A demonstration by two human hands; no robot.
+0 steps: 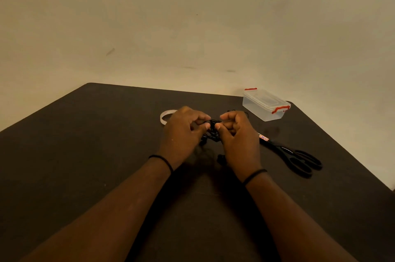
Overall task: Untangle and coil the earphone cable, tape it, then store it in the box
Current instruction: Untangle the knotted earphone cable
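Note:
A tangled black earphone cable (212, 125) hangs between both hands above the dark table (106, 144). My left hand (183, 131) pinches the tangle from the left with thumb and curled fingers. My right hand (237, 133) pinches it from the right. Loose strands dangle below the hands, and a black piece of the cable (221, 158) shows near my right wrist. A roll of white tape (165, 116) lies just behind my left hand, partly hidden. The clear plastic box (265, 104) with red clips stands shut at the back right.
Black-handled scissors (297, 157) lie on the table to the right of my right hand, blades pointing toward the hands. The table's far edge meets a plain wall. The right table edge runs diagonally past the scissors.

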